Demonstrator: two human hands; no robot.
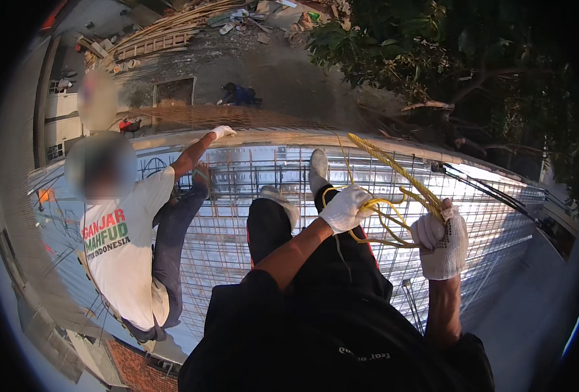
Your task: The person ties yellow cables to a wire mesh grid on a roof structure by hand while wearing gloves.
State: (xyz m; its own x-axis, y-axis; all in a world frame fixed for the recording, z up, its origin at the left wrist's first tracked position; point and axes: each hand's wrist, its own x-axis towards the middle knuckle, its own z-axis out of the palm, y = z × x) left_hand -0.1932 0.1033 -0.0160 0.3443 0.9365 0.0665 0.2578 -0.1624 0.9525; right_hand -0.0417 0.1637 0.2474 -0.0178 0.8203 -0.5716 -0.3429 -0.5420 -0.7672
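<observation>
Both my hands wear white knit gloves. My left hand (346,209), above my thighs, is closed round strands of a yellow rope (394,168). To the right and a little nearer, my right hand (441,243) grips the same rope, its fingers curled. Loose loops of it sag between the two hands. A thicker, twisted length runs from my right hand up and to the left, past the wooden edge. Thin strands hang near my left hand. Below lies a grid of steel reinforcing bars (230,176) over shiny metal decking.
A co-worker (116,261) in a white shirt is at my left, one gloved hand on the wooden edge board (276,138). Beyond that edge the ground lies far below, with another person (240,95) there. Tree branches (452,104) overhang at far right. Dark bars (488,186) stick out on the right.
</observation>
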